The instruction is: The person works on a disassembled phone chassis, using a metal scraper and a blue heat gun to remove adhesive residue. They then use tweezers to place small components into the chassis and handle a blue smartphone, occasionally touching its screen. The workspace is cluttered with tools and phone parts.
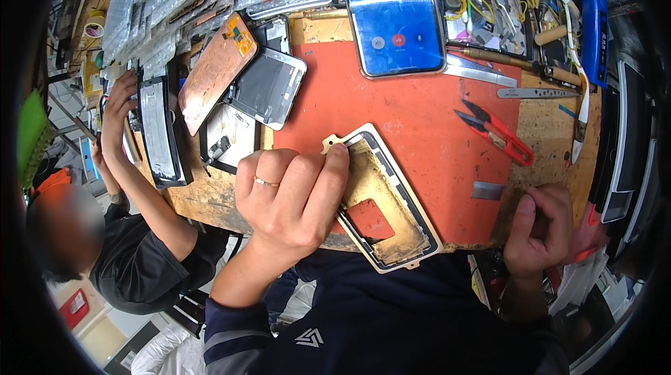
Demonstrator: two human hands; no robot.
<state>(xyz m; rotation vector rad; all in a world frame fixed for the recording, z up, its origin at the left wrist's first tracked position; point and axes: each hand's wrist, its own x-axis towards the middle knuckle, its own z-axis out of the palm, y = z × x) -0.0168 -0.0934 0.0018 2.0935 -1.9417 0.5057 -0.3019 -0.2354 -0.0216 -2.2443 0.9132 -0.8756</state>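
My left hand [288,197] is closed on the upper left edge of a gold-coloured metal frame [381,178]. The frame is rectangular, with a light rim, dark strips inside it, small corner tabs and an opening in its floor. It is tilted over the near edge of a red work mat [325,85], which shows through the opening. At the table's near right edge my right hand [538,232] is curled closed, and what its fingers hold, if anything, is hidden. A small grey metal blade [488,190] lies on the mat, left of that hand.
Red-handled snips [500,134] and tweezers [538,93] lie at right. A phone with a lit blue screen [395,18] stands at the back. Phone screens and a copper-coloured panel [218,71] are piled at left. A co-worker's hand [119,113] reaches in there.
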